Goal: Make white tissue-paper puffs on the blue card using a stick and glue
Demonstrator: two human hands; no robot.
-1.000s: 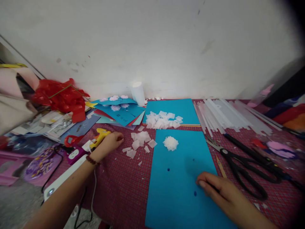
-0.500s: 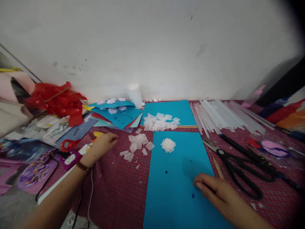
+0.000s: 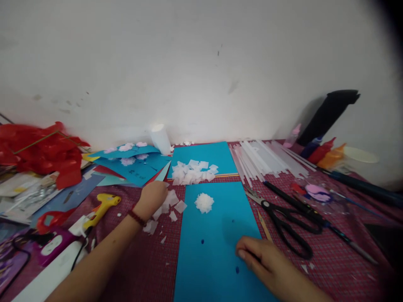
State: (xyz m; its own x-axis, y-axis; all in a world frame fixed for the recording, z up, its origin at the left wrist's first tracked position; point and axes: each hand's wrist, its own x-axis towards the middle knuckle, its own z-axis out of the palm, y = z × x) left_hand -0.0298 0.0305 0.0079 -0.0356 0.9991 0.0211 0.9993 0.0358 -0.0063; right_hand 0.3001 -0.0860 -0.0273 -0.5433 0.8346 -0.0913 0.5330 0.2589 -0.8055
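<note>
- Picking up a paper square (image 3: 180, 206): likely step; left hand (image 3: 155, 196) at the loose pile, fingers curled, pinch or none cannot be told.
- Rosette (image 3: 204, 203), white: on blue sheet (image 3: 210, 228), right of left fingers, beyond right fingers.
- Right hand (image 3: 264, 256): over sheet's right side, fingers loosely together, nothing visible between.
- Next move: seems to call for parting one thin piece by fingertip.
- Hidden: pieces beneath left fingers; stick's (image 3: 263, 224) lower end behind right hand.
- Cut off: sheet's near edge.
</note>
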